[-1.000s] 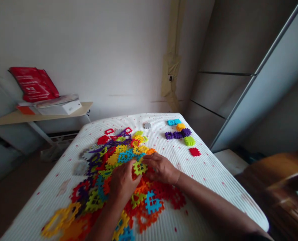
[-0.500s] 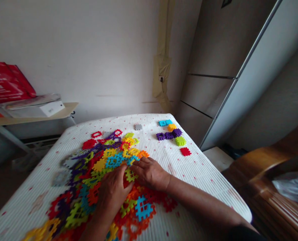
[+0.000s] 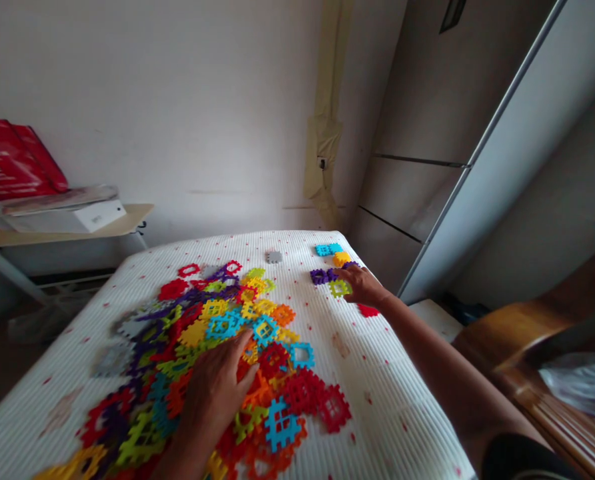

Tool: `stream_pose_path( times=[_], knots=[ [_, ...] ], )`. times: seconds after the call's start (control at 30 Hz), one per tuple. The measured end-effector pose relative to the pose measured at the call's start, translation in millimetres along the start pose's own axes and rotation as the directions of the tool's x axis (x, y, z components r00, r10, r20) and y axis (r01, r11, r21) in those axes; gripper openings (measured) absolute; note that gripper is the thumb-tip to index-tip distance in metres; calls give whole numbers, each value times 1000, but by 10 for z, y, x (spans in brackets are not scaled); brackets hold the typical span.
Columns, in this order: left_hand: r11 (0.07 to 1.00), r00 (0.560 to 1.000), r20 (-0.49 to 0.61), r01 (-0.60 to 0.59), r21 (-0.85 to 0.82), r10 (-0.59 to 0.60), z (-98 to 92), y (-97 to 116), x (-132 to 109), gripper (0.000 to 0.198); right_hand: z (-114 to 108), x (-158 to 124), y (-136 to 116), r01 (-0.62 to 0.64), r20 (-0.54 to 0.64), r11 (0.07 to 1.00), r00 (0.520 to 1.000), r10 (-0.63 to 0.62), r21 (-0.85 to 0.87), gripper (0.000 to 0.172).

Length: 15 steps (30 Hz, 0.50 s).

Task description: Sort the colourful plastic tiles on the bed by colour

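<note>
Since half a second ago, the right hand (image 3: 365, 285) has travelled from the toothed-piece pile (image 3: 193, 333) to the upper right of the table-top group, bringing a lime-green window piece (image 3: 339, 289) with it, while the left hand (image 3: 216, 383) has stayed over the pile. At the far left of the frame, a red bag (image 3: 15, 160) leans above a white box (image 3: 100, 215). Grey pieces lie at the left edge of the pile, which fills the lower centre in red, yellow, blue, green, orange and purple. Over it, the left hand's fingers are released, thumb spread apart; whether they touch the pieces, I cannot tell. Beyond the pile, a grey tile (image 3: 274, 257) lies alone near the frame's middle. Right of centre, purple pieces (image 3: 320, 277) sit just beside the lime-green window piece, whose edge the right hand's fingers grasp. Light-blue pieces (image 3: 328, 249) and a yellow piece (image 3: 341, 259) lie behind; a red tile (image 3: 368, 311) shows partly below the wrist.
</note>
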<state>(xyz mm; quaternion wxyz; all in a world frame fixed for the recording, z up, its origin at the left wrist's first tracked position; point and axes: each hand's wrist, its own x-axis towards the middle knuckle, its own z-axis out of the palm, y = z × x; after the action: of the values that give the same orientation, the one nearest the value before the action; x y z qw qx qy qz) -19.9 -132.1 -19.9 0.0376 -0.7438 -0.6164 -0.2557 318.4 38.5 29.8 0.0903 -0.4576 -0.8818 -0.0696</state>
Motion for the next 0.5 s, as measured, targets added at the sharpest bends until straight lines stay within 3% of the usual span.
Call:
stream_pose_path(
  times=[0.13,0.5],
  knots=[
    [999,999,-26,-34,14,34,-12,-29,-1,41,44,1,97,-48,87,999,995,50,-25,72],
    [993,991,-85,-97,62,102,-31,-30,2,38,74,29,69,-55,129,996,990,63,-63,71]
  ],
)
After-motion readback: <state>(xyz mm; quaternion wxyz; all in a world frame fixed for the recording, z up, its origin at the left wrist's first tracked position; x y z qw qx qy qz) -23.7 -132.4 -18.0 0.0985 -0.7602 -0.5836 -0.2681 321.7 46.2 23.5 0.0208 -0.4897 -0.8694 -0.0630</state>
